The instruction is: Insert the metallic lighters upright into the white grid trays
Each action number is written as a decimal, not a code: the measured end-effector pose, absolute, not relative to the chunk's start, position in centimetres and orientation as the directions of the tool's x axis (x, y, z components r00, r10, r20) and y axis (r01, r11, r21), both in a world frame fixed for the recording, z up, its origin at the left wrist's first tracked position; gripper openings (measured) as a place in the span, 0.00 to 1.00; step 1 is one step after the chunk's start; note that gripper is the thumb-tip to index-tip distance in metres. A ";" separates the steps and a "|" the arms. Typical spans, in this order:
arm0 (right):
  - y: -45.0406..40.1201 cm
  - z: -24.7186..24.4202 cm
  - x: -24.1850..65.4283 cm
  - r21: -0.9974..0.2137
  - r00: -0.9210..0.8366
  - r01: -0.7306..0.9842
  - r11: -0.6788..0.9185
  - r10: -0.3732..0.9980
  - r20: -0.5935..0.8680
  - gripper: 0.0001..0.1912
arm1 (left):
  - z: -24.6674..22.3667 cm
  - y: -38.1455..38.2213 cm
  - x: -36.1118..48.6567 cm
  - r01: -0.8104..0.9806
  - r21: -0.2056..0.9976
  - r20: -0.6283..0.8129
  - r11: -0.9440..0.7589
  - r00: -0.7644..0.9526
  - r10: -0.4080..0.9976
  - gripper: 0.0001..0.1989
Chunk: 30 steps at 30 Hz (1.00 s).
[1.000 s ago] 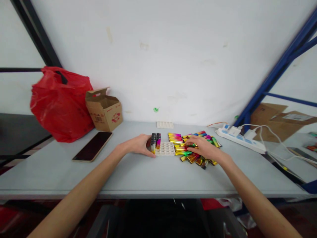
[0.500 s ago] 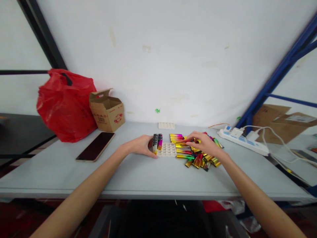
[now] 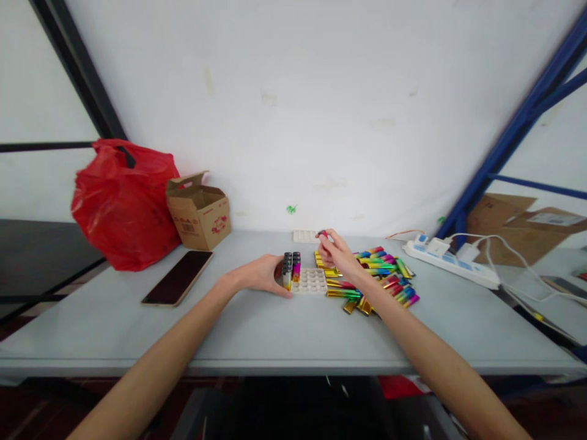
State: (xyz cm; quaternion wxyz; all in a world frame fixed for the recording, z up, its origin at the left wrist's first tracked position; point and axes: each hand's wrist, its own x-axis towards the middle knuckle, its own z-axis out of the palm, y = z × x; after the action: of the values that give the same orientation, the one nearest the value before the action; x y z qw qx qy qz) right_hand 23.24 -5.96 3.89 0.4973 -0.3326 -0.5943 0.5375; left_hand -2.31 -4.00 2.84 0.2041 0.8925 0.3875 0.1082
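Observation:
A pale tray with round holes point(image 3: 314, 281) lies on the table, and several lighters point(image 3: 287, 272) stand upright in its left columns. My left hand point(image 3: 266, 275) curls round the tray's left end, thumb at the front and fingers behind. Above the tray's right part, my right hand point(image 3: 337, 250) pinches a lighter with a dark and red top point(image 3: 322, 233); the rest of it is hidden by the fingers. Many shiny multicoloured lighters point(image 3: 389, 275) lie in a loose pile to the right, partly behind my right forearm.
A second pale tray point(image 3: 304, 236) sits by the wall. At the left are a phone point(image 3: 178, 278), a cardboard box point(image 3: 199, 214) and a red plastic bag point(image 3: 126, 208). A power strip with cables point(image 3: 452, 264) lies at the right.
My right hand has moved left and up from the pile to above the tray, with a lighter in its fingers. My left hand has stayed at the tray.

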 end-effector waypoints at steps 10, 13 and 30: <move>-7.1 1.8 22.6 -0.753 -0.049 0.522 0.401 0.895 0.444 0.28 | 2.8 -4.0 -2.3 0.642 0.461 0.033 -0.612 0.677 0.735 0.36; -7.3 1.8 22.5 -0.729 -0.032 0.556 0.401 0.886 0.462 0.23 | 2.7 -3.9 -2.3 0.638 0.469 0.037 -0.611 0.677 0.735 0.36; -8.1 2.3 22.0 -0.393 -0.438 0.694 0.603 0.787 0.435 0.29 | 3.1 -4.3 -2.2 0.642 0.473 0.018 -0.603 0.678 0.735 0.38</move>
State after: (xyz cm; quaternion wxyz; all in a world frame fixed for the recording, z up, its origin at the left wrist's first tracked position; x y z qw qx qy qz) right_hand 22.05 -8.10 2.32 0.2981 -0.4386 -0.8442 0.0779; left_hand -2.20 -4.26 3.11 0.2201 0.8890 0.3873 0.1057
